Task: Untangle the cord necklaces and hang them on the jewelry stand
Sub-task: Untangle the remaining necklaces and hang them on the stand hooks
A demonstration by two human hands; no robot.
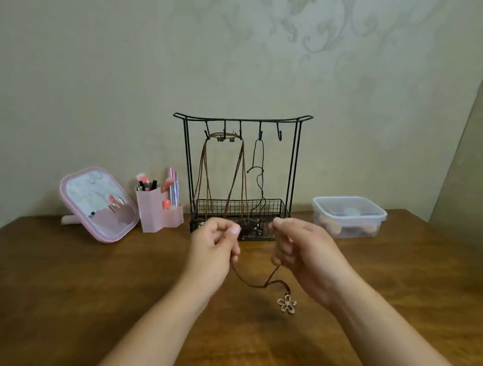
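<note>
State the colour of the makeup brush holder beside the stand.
Pink: the makeup brush holder, head view.

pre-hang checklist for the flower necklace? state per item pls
1. Left hand grip on the brown cord necklace with the flower pendant: ok, pinched.
2. Right hand grip on the same cord: ok.
3. Cord free of knots: cannot tell; strands cross near the pendant.
4. Free hook on the black wire jewelry stand: ok, the rightmost hook is bare.
5. Pendant off the wooden table: cannot tell.
</note>
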